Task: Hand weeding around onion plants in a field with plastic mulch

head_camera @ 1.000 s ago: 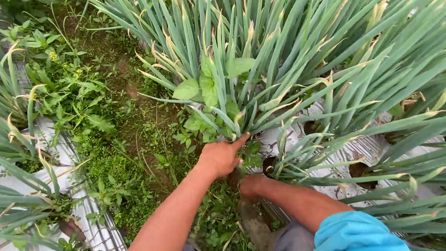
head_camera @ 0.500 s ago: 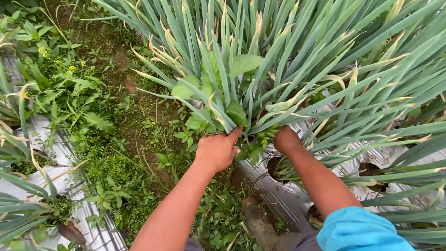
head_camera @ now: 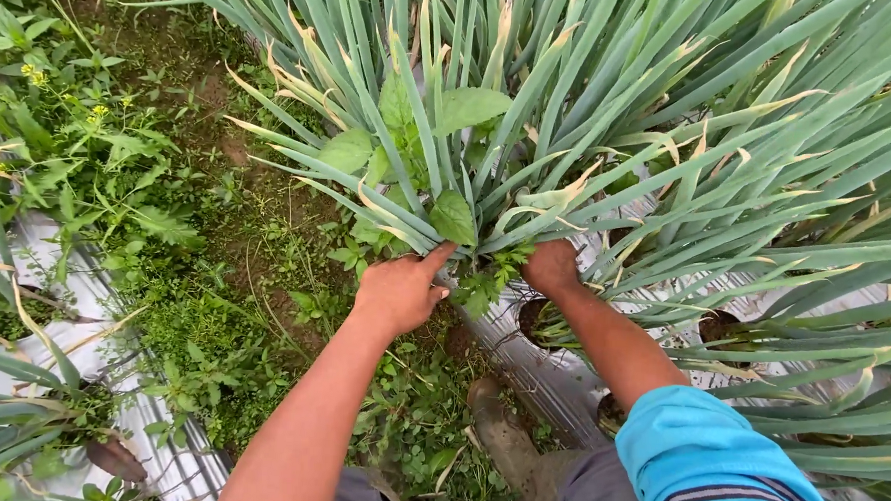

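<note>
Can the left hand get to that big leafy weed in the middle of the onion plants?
Probably yes. The left hand already touches the onion leaves right below the broad-leaved weed, though they crowd around it.

left arm [head_camera: 308,425]: bare, no sleeve in view | right arm [head_camera: 612,343]: bare forearm, bright blue short sleeve [head_camera: 707,462] with dark and pale stripes near its hem | legs: grey trousers [head_camera: 575,492] | foot: muddy olive-brown rubber boot [head_camera: 503,433]
</note>
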